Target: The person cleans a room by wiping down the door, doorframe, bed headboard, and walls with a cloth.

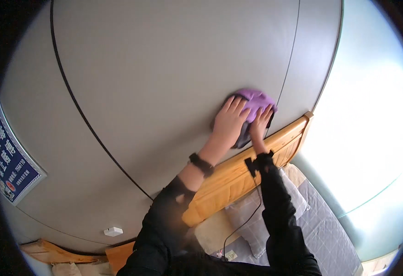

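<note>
A purple and dark grey cloth (255, 98) lies bunched against the grey wall panel (173, 86), just above the wooden headboard (222, 186). My left hand (229, 122) presses on the cloth's left part, fingers pointing up and spread over it. To its right, my right hand (259, 126) also holds the cloth to the wall, its fingertips on the purple side. Both palms face the wall, so the undersides of my fingers are hidden. Each wrist wears a black strap, and a thin cable runs down from the right one.
Below the headboard is a bed with a grey checked sheet (325, 220) and a matching pillow (253, 214). A blue poster with writing (15, 162) hangs at the left. A small white box (113, 231) sits low on the wall. A bright, pale surface (367, 120) fills the right side.
</note>
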The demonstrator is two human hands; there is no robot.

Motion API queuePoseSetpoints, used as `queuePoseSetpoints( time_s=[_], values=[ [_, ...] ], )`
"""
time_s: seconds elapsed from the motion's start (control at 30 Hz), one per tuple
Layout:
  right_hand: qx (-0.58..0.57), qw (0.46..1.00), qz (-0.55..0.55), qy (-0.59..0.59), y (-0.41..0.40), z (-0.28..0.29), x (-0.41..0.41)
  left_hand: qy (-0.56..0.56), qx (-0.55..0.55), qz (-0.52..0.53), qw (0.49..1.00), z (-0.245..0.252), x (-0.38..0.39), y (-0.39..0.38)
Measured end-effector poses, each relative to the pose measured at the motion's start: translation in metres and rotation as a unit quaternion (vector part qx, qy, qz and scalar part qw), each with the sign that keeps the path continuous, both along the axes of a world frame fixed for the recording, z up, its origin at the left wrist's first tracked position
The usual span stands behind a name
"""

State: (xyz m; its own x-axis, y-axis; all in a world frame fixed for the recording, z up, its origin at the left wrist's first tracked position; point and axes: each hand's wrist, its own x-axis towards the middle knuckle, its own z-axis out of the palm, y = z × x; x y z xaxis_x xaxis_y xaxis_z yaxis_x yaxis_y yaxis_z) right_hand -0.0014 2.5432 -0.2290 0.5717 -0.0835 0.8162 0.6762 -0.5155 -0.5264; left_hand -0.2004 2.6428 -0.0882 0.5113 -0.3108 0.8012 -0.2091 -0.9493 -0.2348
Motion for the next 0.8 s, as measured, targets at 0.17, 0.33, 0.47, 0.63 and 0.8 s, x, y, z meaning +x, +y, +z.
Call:
queuePoseSetpoints(
  time_s=[0.17, 0.33, 0.47, 0.63, 0.8],
  values=[
    [0.075, 0.988, 0.067, 0.118, 0.052, -0.006, -0.118, 0.068, -0.019, 0.028, 0.997, -0.024, -0.062, 0.038],
    [0.048, 0.996, 0.079, -0.003, 0.087, 0.037, -0.166, 0.074, -0.047, 0.17, 0.982, -0.005, -0.15, 0.067],
    [0.036, 0.986, 0.129, -0.1, 0.134, 0.143, -0.241, -0.035, -0.052, 0.358, 0.931, 0.014, -0.217, 0.113],
    [0.005, 0.939, 0.263, -0.221, 0.207, 0.217, -0.347, -0.203, -0.086, 0.425, 0.878, 0.024, -0.306, 0.179],
    [-0.018, 0.895, 0.34, -0.29, 0.261, 0.197, -0.412, -0.223, -0.102, 0.494, 0.834, -0.027, -0.355, 0.206]
  ],
)
